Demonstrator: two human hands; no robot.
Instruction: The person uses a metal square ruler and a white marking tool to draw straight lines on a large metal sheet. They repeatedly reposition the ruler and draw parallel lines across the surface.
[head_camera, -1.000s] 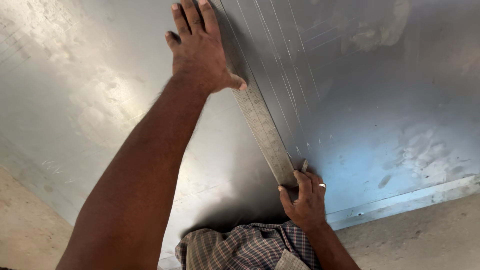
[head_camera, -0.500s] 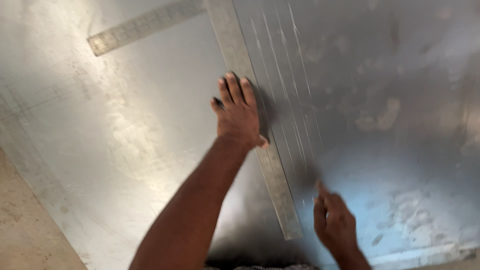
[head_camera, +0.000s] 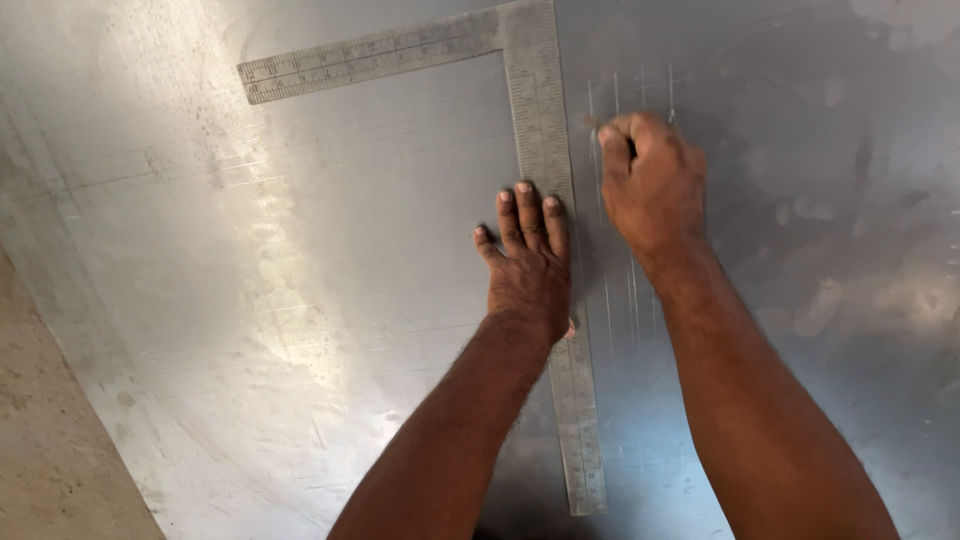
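Right of frame centre, the right hand has moved up the steel square, fist closed on a barely visible scriber, while the flat left hand pins the blade to the metal sheet.

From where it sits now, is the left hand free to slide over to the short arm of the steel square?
Probably yes: the left hand lies flat beside the long arm, and only bare metal sheet separates it from the short arm.

bare sheet metal left, steel square centre
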